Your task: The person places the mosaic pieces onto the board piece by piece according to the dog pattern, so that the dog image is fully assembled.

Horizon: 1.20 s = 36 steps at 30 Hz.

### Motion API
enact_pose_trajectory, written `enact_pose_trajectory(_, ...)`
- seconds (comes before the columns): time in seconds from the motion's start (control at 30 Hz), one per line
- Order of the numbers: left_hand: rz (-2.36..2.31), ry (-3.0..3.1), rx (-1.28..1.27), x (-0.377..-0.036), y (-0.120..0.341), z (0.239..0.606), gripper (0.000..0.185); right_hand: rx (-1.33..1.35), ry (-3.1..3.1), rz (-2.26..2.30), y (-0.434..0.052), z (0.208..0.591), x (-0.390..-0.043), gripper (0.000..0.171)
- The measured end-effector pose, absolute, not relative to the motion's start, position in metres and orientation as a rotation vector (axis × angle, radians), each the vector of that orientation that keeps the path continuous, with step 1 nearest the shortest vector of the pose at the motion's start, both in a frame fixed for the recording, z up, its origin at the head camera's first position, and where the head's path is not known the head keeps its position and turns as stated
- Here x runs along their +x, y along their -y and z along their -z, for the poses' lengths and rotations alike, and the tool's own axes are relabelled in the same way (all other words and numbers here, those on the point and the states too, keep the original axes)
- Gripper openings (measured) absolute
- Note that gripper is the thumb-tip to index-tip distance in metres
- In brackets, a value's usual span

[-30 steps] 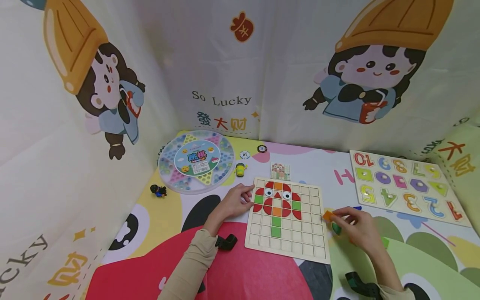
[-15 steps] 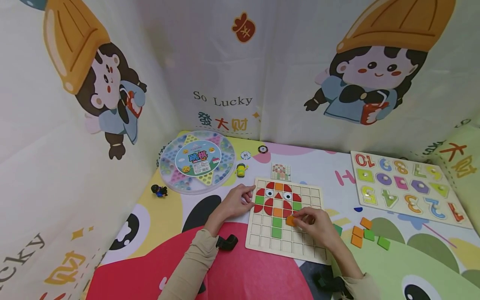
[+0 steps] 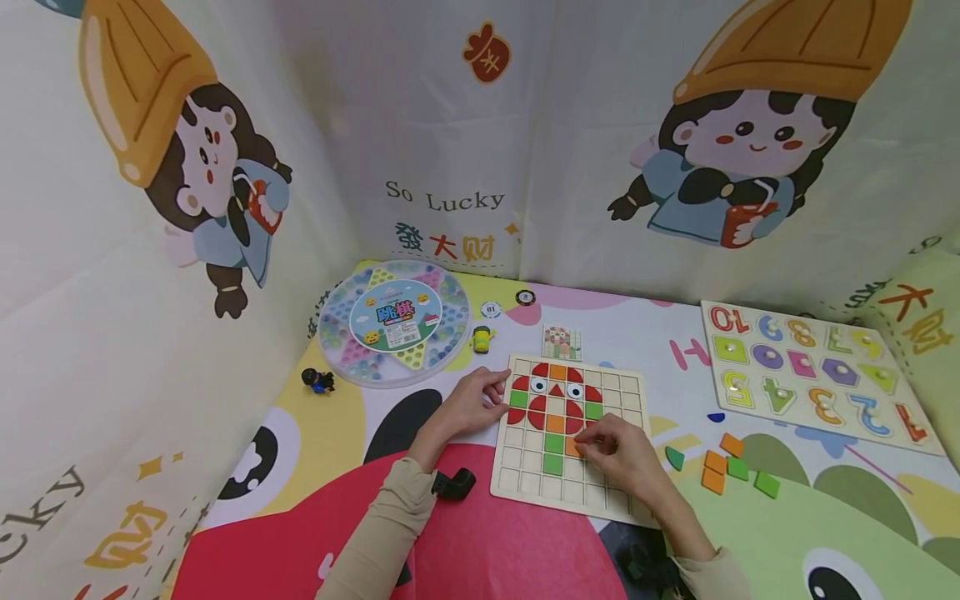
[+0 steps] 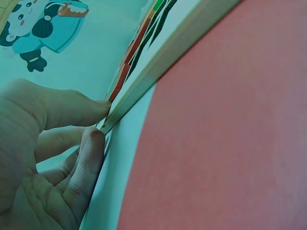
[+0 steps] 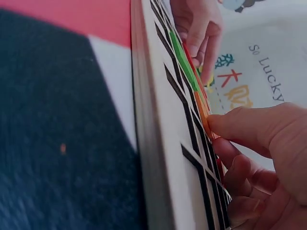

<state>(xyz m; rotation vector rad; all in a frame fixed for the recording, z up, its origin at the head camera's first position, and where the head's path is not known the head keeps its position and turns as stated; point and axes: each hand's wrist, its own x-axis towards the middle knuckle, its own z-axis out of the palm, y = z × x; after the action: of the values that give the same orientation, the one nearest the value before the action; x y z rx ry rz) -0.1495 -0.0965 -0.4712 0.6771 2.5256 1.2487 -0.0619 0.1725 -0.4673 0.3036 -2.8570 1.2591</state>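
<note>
While left hand point(image 3: 467, 406) pinches puzzle board point(image 3: 600, 492) left edge on the cartoon mat point(image 3: 487, 550), right hand point(image 3: 622, 454) pinches one orange tile point(image 3: 572, 447); five loose tiles point(image 3: 723, 471) right.

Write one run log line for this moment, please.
left hand: holds grid board edge | right hand: presses orange tile into grid cell | loose tiles: right of board
</note>
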Motion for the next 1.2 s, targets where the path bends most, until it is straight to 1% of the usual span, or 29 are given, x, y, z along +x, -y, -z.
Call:
enact_pose_trajectory(0.2, -1.246, -2.524, 0.667, -0.15, 0.096, 0.471, 0.06, 0.28, 2.867, -1.216, -0.174, 0.465, -0.062, 0.01)
enact_pose_trajectory(0.37, -1.259, -2.516, 0.654, -0.15, 0.096, 0.471, 0.06, 0.278, 2.792, -1.218, -0.186, 0.461, -0.06, 0.011)
enact_pose_trajectory(0.53, -1.256, -2.515, 0.661, -0.149, 0.096, 0.472, 0.06, 0.236, 2.718, -1.16, -0.211, 0.459, -0.055, 0.014)
enact_pose_trajectory(0.73, -1.262, -2.508, 0.678, -0.149, 0.097, 0.472, 0.061, 0.176, 2.602, -1.084, -0.256, 0.453, -0.048, 0.018)
enact_pose_trajectory(0.8, -1.257, -2.513, 0.678, -0.149, 0.097, 0.472, 0.061, 0.117, 2.604, -1.055, -0.272, 0.451, -0.045, 0.019)
enact_pose_trajectory(0.9, -1.244, -2.521, 0.666, -0.149, 0.096, 0.472, 0.061, -0.048, 2.666, -0.937, -0.295, 0.447, -0.04, 0.019)
enact_pose_trajectory(1.03, -1.232, -2.521, 0.641, -0.149, 0.095, 0.471, 0.062, -0.269, 2.818, -0.794, -0.321, 0.443, -0.034, 0.028)
enact_pose_trajectory(1.13, -1.232, -2.524, 0.633, -0.148, 0.095, 0.471, 0.062, -0.332, 2.927, -0.764, -0.335, 0.443, -0.032, 0.036)
enact_pose_trajectory(1.2, -1.233, -2.528, 0.634, -0.148, 0.095, 0.471, 0.062, -0.316, 2.99, -0.743, -0.342, 0.444, -0.032, 0.036)
